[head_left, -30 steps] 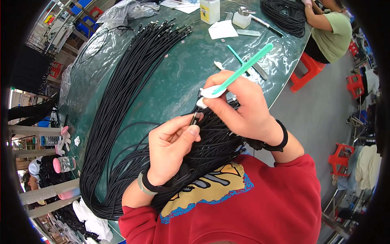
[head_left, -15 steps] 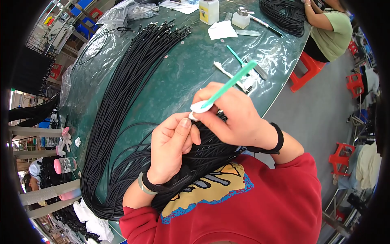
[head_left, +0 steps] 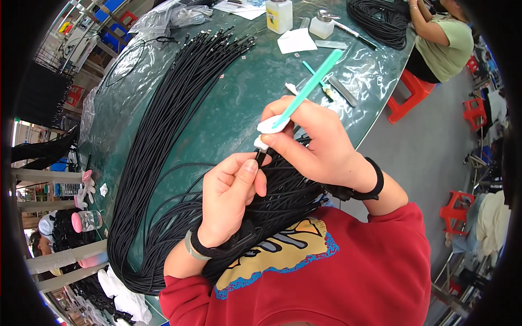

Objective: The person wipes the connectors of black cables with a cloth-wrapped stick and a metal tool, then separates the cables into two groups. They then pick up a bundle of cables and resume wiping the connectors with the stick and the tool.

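cables [head_left: 163,136]: black
tool [head_left: 308,89]: teal handle, white tip
table [head_left: 244,92]: dark green
sleeves [head_left: 380,271]: red
stools [head_left: 405,98]: red
bottle [head_left: 279,15]: yellow-white

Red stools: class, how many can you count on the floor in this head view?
3: a red stool beside the seated co-worker, another at the right edge, one lower right. More may be hidden.

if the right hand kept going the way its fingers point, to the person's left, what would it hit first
Probably the left hand, already close at the cable tip. Beyond that lies the long bundle of black cables on the green table. Depth is hard to judge.
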Motion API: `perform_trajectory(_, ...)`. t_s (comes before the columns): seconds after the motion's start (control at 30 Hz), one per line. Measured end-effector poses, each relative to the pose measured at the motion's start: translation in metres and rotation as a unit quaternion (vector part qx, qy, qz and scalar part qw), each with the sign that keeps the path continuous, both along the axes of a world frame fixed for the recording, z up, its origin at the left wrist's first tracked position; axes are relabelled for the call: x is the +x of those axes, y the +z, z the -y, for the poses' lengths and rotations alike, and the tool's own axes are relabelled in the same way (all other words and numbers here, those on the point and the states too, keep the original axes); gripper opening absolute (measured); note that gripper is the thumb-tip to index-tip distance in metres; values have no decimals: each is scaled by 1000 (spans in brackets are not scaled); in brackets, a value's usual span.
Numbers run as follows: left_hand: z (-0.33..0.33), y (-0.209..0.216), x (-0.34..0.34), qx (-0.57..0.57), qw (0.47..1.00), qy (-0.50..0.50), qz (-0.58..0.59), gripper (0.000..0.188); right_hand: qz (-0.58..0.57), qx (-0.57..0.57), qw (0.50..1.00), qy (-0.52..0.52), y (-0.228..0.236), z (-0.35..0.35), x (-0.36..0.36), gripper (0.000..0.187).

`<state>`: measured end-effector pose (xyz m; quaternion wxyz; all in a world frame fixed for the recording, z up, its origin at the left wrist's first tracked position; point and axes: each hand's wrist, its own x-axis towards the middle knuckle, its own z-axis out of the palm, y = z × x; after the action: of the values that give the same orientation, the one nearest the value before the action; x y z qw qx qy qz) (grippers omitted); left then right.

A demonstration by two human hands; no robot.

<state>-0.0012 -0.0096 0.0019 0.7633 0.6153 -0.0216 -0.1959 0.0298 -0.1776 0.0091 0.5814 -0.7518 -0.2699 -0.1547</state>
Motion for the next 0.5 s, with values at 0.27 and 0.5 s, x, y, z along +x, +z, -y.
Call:
perform_trajectory(0.27, -2, 0, 1, -11, 1000, 14, 7, 23, -22, -33, 999, 5, -10, 9, -4, 16)
perform_trajectory(0.5, 0, -4, 5, -7, 1000, -20, 7, 21, -27, -2, 1000, 14, -3, 7, 3, 16)
